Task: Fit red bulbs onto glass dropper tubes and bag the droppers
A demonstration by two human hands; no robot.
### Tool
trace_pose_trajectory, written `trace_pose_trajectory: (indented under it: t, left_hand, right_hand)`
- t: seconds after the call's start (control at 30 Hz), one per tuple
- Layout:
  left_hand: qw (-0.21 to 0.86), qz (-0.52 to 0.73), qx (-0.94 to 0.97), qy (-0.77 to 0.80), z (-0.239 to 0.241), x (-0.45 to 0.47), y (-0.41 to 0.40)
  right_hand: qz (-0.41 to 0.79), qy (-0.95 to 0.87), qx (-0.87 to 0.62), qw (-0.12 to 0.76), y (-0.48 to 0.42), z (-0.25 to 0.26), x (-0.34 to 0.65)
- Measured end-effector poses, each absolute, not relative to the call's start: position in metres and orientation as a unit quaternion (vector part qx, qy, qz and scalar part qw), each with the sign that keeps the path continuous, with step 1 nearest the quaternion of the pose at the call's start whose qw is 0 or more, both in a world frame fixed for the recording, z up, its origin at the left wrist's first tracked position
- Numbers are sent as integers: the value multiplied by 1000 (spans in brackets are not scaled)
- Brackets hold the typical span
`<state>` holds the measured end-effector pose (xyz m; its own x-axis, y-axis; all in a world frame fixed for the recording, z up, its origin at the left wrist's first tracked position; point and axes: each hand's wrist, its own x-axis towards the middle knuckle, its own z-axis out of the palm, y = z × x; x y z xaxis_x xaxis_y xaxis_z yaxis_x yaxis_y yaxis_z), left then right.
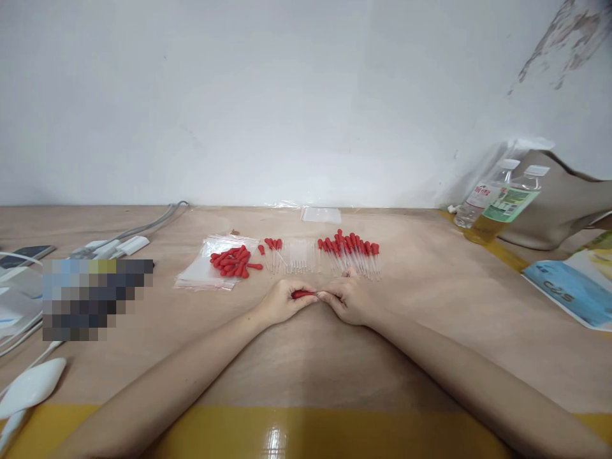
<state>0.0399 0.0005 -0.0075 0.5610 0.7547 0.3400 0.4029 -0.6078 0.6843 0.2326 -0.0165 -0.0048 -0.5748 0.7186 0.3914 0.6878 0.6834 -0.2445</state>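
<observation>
In the head view, the left hand (282, 301) pinches a red bulb (303, 294), pointing toward 3 o'clock between both hands. At its mouth, the right hand's (350, 298) thumb and fingers pinch what looks like a tube (319, 294), mostly hidden. From the hands, loose bulbs (233, 261) lie at 10 o'clock on bags (195, 275), a few droppers (273, 245) at 11, bare tubes (299, 266) near 12, more droppers (354, 247) at 1, bottles (505, 204) at 2.
</observation>
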Motion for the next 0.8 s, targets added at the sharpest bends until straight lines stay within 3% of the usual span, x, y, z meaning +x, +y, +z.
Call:
trace_pose_trajectory:
  t: [0.37,0.57,0.67,0.8]
  left_hand:
    - [248,304,862,322,-4,38,3]
    - [120,393,828,383,-5,14,15]
    - [77,376,827,412,-6,4,20]
    - [70,340,848,399,-6,4,21]
  right_hand:
    - [76,-877,-424,212,-14,1,225]
    - [111,-827,-474,282,-4,14,247]
    - [74,-756,-551,346,13,15,257]
    - [-48,-714,-624,315,37,12,250]
